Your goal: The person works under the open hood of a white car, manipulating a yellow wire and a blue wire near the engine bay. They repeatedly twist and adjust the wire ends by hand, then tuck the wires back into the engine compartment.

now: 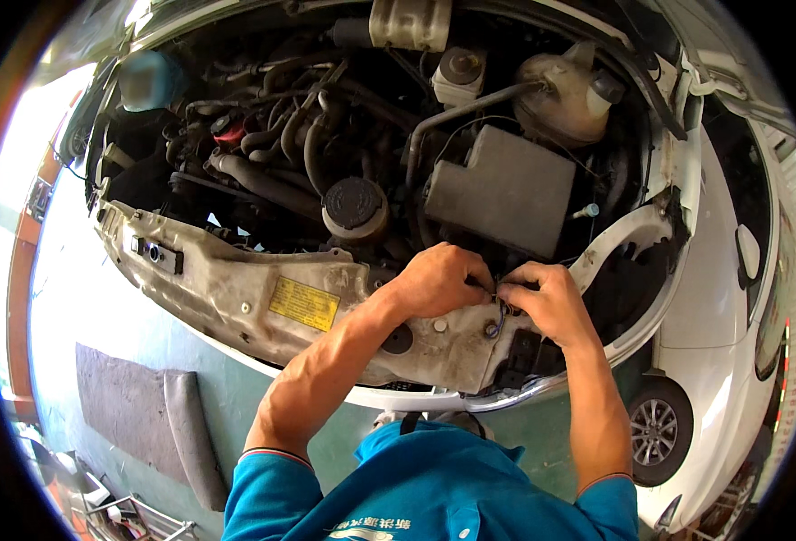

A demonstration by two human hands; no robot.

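Over the front crossmember (362,307) of an open engine bay, my left hand (445,279) and my right hand (547,299) meet fingertip to fingertip. Each is closed in a pinch on thin wires (503,312), which run down from between the fingers toward a bolt (492,331) on the panel. The wire ends are mostly hidden by the fingers. Just behind my hands sits a grey battery cover (504,191). A black connector block or latch part (521,353) lies below my right hand.
A black-capped reservoir (355,207) stands left of the cover, and a yellowed coolant tank (560,99) behind it. A yellow label (304,304) is on the crossmember. A white car (700,361) is parked at right. A grey mat (132,410) lies on the floor at left.
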